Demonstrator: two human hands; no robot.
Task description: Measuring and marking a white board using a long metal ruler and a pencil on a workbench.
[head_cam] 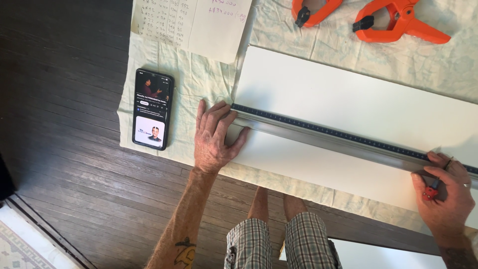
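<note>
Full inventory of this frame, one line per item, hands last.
board: 1, white, on the cloth, centre to right
ruler: 1, metal, diagonal across the board
cloth: 1, pale, crumpled, covering the work surface
phone: 1, black, screen lit, left on the cloth
paper sheet: 1, handwritten, top
clamps: 2, orange, top right
floor: dark wood, left
left hand: flat on the ruler's left end
right hand: at the ruler's right end, holding a small red tool

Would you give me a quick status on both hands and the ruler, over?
Left hand flat on the metal ruler end. Right hand at far end, gripping a small red tool. Ruler lies across white board. Phone and orange clamps clear.
</note>
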